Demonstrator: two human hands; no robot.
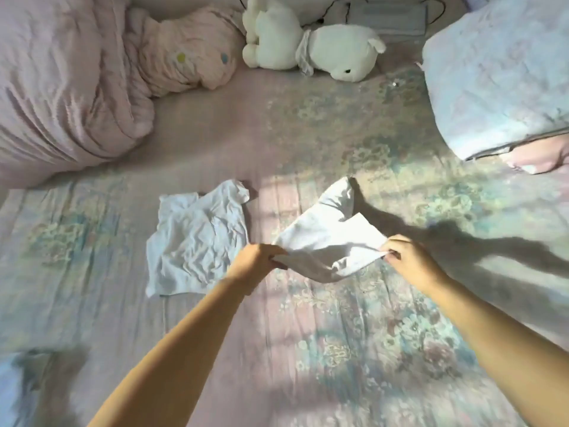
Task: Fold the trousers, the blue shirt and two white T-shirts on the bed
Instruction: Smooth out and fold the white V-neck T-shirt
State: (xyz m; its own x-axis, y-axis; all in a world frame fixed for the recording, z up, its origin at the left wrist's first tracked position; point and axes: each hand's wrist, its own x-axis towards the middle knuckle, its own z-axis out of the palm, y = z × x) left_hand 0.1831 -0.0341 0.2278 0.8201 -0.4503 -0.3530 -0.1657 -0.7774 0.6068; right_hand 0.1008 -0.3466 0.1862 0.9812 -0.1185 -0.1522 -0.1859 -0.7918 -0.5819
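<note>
- Left hand (pixel 258 259) and right hand (pixel 409 260) each pinch an end of a white T-shirt (pixel 329 241), held above the bed (pixel 354 349).
- Second white T-shirt (pixel 194 238) lies crumpled flat, just left.

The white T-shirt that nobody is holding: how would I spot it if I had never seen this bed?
Start at the flowered bed sheet and look at its middle. Two white garments are there; the loose T-shirt lies flat and wrinkled beside the left hand. The other white T-shirt is pinched up between both hands.
</note>
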